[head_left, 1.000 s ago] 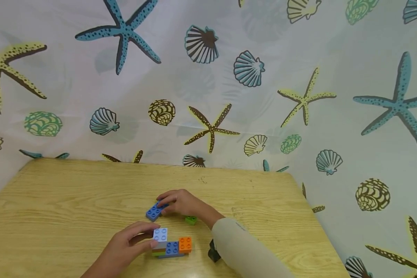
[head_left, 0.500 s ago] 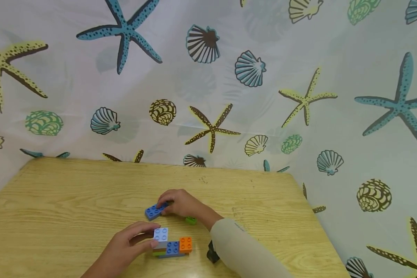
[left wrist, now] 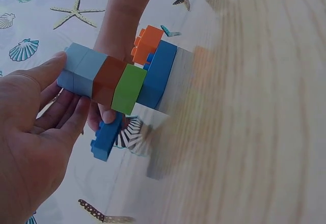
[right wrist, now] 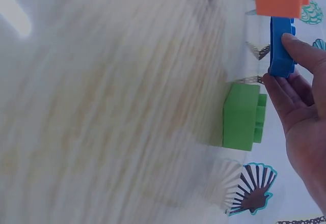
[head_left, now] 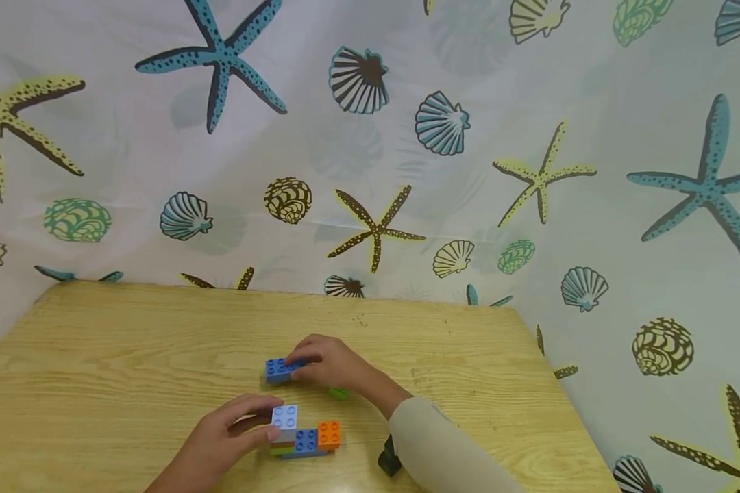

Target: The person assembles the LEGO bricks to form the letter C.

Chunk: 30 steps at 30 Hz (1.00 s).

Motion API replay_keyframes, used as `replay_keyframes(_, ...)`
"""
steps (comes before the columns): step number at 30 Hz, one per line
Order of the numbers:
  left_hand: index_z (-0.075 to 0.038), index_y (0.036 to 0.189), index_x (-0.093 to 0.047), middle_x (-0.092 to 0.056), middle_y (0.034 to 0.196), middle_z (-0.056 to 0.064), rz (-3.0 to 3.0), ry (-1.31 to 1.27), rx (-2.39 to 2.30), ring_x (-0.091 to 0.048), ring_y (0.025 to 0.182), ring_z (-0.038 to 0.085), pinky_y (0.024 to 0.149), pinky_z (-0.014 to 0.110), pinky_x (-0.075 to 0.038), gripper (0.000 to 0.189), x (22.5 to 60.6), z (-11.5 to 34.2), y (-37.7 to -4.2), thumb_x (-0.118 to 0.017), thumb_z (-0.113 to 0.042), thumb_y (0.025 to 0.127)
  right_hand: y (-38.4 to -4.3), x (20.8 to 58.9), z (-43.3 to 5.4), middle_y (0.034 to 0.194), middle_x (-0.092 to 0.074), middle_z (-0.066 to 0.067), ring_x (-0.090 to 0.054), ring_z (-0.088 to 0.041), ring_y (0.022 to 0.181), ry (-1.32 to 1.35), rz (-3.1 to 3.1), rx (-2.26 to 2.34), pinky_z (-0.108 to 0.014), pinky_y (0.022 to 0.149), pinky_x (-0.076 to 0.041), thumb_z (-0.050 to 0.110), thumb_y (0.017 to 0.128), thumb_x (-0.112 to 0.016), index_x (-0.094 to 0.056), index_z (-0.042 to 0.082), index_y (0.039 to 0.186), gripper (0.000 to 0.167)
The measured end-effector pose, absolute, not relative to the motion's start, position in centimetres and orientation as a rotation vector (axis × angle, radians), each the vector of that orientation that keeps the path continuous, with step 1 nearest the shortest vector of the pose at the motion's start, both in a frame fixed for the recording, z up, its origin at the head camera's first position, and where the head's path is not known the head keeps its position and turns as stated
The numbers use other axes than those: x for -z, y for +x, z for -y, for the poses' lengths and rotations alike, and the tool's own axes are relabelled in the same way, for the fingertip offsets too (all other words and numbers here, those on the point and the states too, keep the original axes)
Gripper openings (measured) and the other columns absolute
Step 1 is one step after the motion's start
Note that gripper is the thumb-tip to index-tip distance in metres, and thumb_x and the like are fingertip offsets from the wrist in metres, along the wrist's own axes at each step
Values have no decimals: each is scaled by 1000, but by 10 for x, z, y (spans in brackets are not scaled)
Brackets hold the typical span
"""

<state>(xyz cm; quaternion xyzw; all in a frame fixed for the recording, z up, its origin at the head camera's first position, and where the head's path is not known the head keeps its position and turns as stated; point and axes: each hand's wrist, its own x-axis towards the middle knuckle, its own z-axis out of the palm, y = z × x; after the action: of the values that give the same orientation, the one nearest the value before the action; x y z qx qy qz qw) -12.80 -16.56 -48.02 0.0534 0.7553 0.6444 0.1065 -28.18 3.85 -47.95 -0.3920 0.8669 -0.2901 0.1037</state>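
My left hand (head_left: 218, 435) holds the light blue blocks (head_left: 284, 417) at the left end of a brick build between thumb and fingers. Below them in the left wrist view come a brown brick (left wrist: 108, 81) and a green brick (left wrist: 129, 89). A long blue brick (head_left: 305, 441) forms the low part, and an orange brick (head_left: 329, 435) sits on its right end. Behind the build, my right hand (head_left: 329, 363) pinches another blue brick (head_left: 275, 371) by its right end, thumb against fingers in the right wrist view. Whether that brick touches the table is unclear.
A small green brick (right wrist: 240, 117) stands on the wooden table (head_left: 129, 342), partly hidden under my right wrist in the head view. A black object (head_left: 389, 460) shows beside the right sleeve (head_left: 444, 445). A shell-and-starfish curtain (head_left: 370, 137) hangs behind the table.
My right hand has shifted slightly right. The blue brick in it has turned from slanting to nearly level across the view. The left hand and the build have stayed put.
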Motion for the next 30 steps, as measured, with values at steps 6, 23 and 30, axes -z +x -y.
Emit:
replay_keyframes(6, -9, 135, -62, -59, 139, 9, -2223, 51, -1892, -59, 128, 27, 97, 27, -55, 54, 482, 162, -129, -76, -36, 90, -269, 470, -58, 127, -64, 1, -60, -8, 113, -1243, -2582, 882, -17, 93, -51, 32, 100, -64, -72, 19, 126, 30)
replay_keyframes(23, -3, 137, -59, -57, 141, 16, -2138, 3, -1946, -60, 127, 31, 93, 32, -58, 57, 482, 162, -128, -75, -33, 91, -211, 439, -101, 121, -62, -5, -59, -13, 105, -1492, -2495, 1154, -26, 85, -56, 16, 98, -69, -72, 8, 124, 28)
replay_keyframes(30, -3, 139, -57, -57, 139, 16, -2146, 20, -1945, -60, 127, 32, 92, 31, -59, 56, 484, 163, -127, -74, -32, 93, -196, 439, -105, 121, -60, -5, -58, -12, 106, -1525, -2469, 1138, -21, 88, -54, 16, 98, -69, -73, 8, 123, 27)
